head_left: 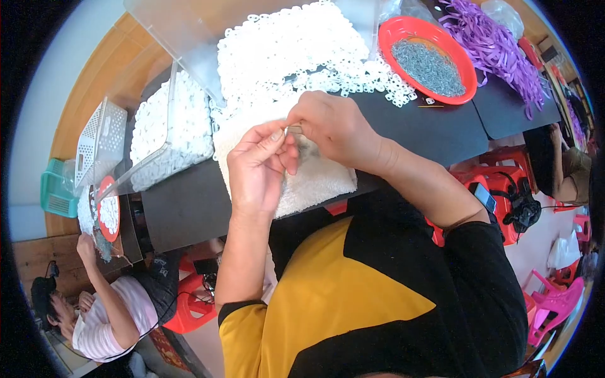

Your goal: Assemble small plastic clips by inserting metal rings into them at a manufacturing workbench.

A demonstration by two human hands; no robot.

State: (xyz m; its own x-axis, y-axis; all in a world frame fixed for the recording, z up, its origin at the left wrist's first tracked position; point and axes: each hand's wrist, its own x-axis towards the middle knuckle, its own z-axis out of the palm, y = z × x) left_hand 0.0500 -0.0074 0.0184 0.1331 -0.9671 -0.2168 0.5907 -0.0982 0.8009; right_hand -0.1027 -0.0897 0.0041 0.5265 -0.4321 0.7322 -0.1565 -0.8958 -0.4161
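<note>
My left hand (259, 164) is closed in a pinch, with thumb and forefinger on a small white piece (287, 131). Close against it, my right hand (334, 126) also pinches at the same spot; its curled fingers hide most of what is in them. A short, pale edge shows between the fingertips, too small to name. Both hands are over a cream towel (315, 189) on the dark table. Just beyond them spreads a large heap of small white plastic pieces with holes (290, 47).
A red basin (463, 94) of small grey metal parts stands at the right, beside purple ribbons (498, 53). A clear bin (170, 126) of white pieces is at the left. A co-worker (113, 309) sits lower left, near another red dish (103, 189).
</note>
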